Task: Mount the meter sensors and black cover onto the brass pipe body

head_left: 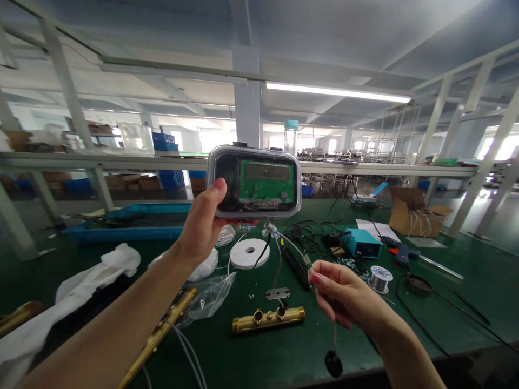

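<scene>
My left hand is raised and closed around the left end of a clear-cased meter housing with a green circuit board and display inside. Thin wires hang from its underside. My right hand pinches one of these wires between thumb and fingers, and a small black disc sensor dangles below it. A short brass pipe fitting lies on the green table under the housing, with one wire running into its port.
A long brass pipe lies at the left beside white cloth and a plastic bag. A white tape roll, solder spool, teal soldering station, glue gun, cardboard box and blue tray stand around.
</scene>
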A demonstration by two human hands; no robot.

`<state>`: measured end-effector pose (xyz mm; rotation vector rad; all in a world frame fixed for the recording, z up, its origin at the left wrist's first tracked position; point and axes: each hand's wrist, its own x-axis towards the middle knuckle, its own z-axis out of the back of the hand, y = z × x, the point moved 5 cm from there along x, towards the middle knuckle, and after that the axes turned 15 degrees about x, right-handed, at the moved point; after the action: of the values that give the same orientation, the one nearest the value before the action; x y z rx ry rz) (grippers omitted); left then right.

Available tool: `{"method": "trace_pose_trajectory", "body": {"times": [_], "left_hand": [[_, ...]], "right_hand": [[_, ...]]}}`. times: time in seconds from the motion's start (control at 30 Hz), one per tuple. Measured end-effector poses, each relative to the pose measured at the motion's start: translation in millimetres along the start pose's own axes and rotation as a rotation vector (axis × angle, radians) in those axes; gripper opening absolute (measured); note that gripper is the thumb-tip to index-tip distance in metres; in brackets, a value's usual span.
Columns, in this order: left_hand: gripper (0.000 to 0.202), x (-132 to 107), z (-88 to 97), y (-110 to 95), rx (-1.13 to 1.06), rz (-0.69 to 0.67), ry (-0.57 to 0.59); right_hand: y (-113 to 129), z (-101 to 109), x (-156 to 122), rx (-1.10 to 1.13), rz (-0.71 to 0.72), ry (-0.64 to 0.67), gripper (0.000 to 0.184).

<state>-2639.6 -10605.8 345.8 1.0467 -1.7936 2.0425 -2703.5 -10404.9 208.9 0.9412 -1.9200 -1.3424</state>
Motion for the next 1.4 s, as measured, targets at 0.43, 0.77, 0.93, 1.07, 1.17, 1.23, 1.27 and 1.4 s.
{"method": "trace_pose_trajectory", "body": {"times": [0.43, 0.77, 0.93, 1.07, 1.17, 1.23, 1.27, 1.4], "left_hand": [[0.018, -9.5, -18.7, -15.4, -0.245, 0.233, 0.073], [0.038, -4.4, -29.7, -25.1, -0.131, 0.116, 0.067], [0.043, -0.3, -25.9, -32.3, -0.065, 0.039, 0.06], [0.046, 4.4, -26.6, -34.6, -0.033, -0.01, 0.018], [0.045, 7.0, -31.8, -34.0, -0.018, -0.035, -0.003], [0.044, 7.7, -36.4, -32.8, -0.009, -0.039, -0.013], [0.045, 7.7, -38.6, -32.1, -0.005, -0.036, -0.017], [0.044, 6.6, -44.0, -31.4, 0.011, -0.03, -0.011]], "right_hand": [[5.9, 2.6, 42.5, -0.371, 0.462, -0.385, 0.033], [-19.4, -32.0, 47.3, 0.053, 0.166, 0.048, 0.048], [-2.5, 2.4, 34.9, -0.103, 0.434, -0.342, 0.041], [11.4, 2.4, -1.2, -0.277, 0.751, -0.707, 0.029], [15.7, -20.0, -12.9, -0.4, 0.884, -0.686, 0.021], [21.7, -35.4, -11.3, -0.495, 0.941, -0.641, 0.02], [25.8, -41.0, -9.2, -0.536, 0.96, -0.637, 0.02], [36.7, -47.3, -2.0, -0.637, 0.93, -0.691, 0.016]]}}
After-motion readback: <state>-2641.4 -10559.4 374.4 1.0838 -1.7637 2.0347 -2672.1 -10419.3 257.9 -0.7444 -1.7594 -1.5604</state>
